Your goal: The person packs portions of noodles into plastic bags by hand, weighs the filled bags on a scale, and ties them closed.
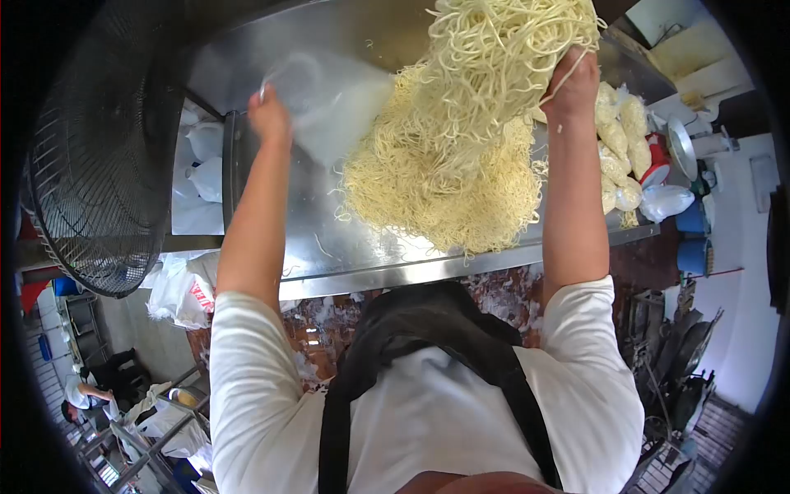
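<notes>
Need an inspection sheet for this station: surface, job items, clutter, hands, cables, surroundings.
Surface: metal table, shiny, stray strands near its front edge.
Job's things: noodle pile on the table; raised noodle bunch, contact with pile unclear; translucent plastic bag, blurred.
Clutter: filled clear bags grouped at right.
Hands: left hand grips the plastic bag; right hand grips the bunch.
Cables: nothing clearly seen.
Surroundings: wire-guarded fan at left; white-patched floor; another person, lower left.
</notes>
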`<state>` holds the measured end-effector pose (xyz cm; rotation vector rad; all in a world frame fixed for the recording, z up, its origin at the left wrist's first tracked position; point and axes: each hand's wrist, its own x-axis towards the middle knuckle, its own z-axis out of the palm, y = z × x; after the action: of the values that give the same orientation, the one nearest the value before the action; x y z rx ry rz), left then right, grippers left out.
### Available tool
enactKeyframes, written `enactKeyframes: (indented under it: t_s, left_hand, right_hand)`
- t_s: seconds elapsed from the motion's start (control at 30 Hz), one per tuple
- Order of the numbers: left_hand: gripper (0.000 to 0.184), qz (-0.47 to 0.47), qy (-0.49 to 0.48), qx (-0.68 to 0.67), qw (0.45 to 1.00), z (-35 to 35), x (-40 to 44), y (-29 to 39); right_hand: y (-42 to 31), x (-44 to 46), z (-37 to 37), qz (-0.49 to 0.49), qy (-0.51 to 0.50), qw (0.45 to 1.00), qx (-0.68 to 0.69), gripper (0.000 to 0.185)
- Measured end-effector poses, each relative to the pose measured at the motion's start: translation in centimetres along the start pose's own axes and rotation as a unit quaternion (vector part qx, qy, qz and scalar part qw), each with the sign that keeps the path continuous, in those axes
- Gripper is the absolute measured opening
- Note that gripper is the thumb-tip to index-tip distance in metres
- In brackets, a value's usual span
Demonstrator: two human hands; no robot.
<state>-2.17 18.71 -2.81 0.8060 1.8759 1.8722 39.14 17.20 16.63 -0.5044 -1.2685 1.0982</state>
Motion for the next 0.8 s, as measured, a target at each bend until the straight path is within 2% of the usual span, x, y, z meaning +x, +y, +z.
enactKeyframes:
  t_s: [0.03, 0.1, 0.13, 0.17, 0.23, 0.27, 0.3, 0.37, 0.43, 0.5, 0.53, 0.6, 0.63, 0.67, 0.7, 0.73, 0.77, 0.8]
  left_hand:
    - [0.028, 0.041, 0.01, 0.021, 0.999, 1.9, 0.3, 1.7]
    - [0.031, 0.154, -0.035, 0.084, 0.984, 4.5, 0.0, 5.1]
    - [0.029, 0.189, -0.07, 0.065, 0.977, 5.3, -1.3, 6.8]
    - [0.028, 0.225, -0.106, 0.048, 0.967, 5.9, -3.2, 8.9]
    - [0.021, 0.197, -0.236, -0.042, 0.951, 3.6, -10.0, 15.2]
    - [0.018, 0.206, -0.267, 0.003, 0.942, 2.1, -12.4, 15.8]
    - [0.017, 0.213, -0.298, 0.048, 0.929, 0.6, -14.1, 16.0]
    - [0.021, 0.401, -0.271, -0.015, 0.875, -1.7, -16.1, 13.9]
    - [0.023, 0.434, -0.323, 0.076, 0.838, -5.2, -18.0, 12.5]
    - [0.027, 0.386, -0.346, 0.136, 0.844, -7.2, -20.1, 11.5]
    - [0.028, 0.359, -0.357, 0.166, 0.846, -7.7, -20.7, 10.8]
    - [0.023, 0.365, -0.284, 0.144, 0.875, -7.5, -19.9, 5.5]
    - [0.021, 0.369, -0.247, 0.133, 0.886, -7.5, -19.1, 2.7]
    - [0.016, 0.3, -0.234, 0.155, 0.912, -8.2, -18.4, 0.7]
    - [0.013, 0.229, -0.219, 0.177, 0.932, -9.2, -17.7, -1.2]
    - [0.011, 0.157, -0.2, 0.197, 0.947, -10.0, -17.1, -3.1]
    - [0.01, 0.152, -0.188, 0.204, 0.949, -10.7, -16.9, -5.4]
    - [0.011, 0.149, -0.177, 0.21, 0.95, -11.2, -16.7, -7.6]
  right_hand:
    - [0.1, -0.4, 0.7, 0.03, 0.036, 0.999, -0.026, 0.04]
    - [1.6, -2.3, 2.0, 0.104, 0.094, 0.986, -0.094, 0.043]
    - [2.5, -3.5, 2.7, 0.149, 0.113, 0.973, -0.135, 0.045]
    - [3.2, -5.1, 4.5, 0.192, 0.104, 0.956, -0.196, 0.046]
    - [4.5, -7.4, 7.5, 0.25, 0.046, 0.929, -0.269, 0.045]
    - [5.2, -8.1, 8.9, 0.263, 0.003, 0.922, -0.283, 0.043]
    - [6.3, -8.5, 9.3, 0.269, -0.016, 0.93, -0.249, 0.041]
    - [9.5, -9.3, 9.5, 0.287, -0.026, 0.94, -0.181, 0.036]
    - [11.9, -8.6, 10.6, 0.349, 0.004, 0.937, -0.019, 0.035]
    - [13.4, -8.2, 12.6, 0.438, 0.05, 0.867, 0.232, 0.037]
    - [15.8, -9.6, 13.2, 0.459, 0.045, 0.784, 0.416, 0.039]
    - [26.6, -12.0, 13.4, 0.481, 0.046, 0.839, 0.251, 0.04]
    - [29.7, -12.8, 13.7, 0.485, 0.043, 0.857, 0.166, 0.042]
    - [27.1, -13.7, 14.5, 0.456, -0.097, 0.884, 0.025, 0.041]
    - [23.7, -14.4, 14.7, 0.407, -0.234, 0.875, -0.115, 0.042]
    - [23.5, -14.6, 13.0, 0.351, -0.392, 0.805, -0.273, 0.05]
    - [23.9, -16.3, 12.2, 0.232, -0.421, 0.772, -0.415, 0.057]
    - [24.5, -18.9, 11.4, 0.102, -0.435, 0.712, -0.542, 0.063]
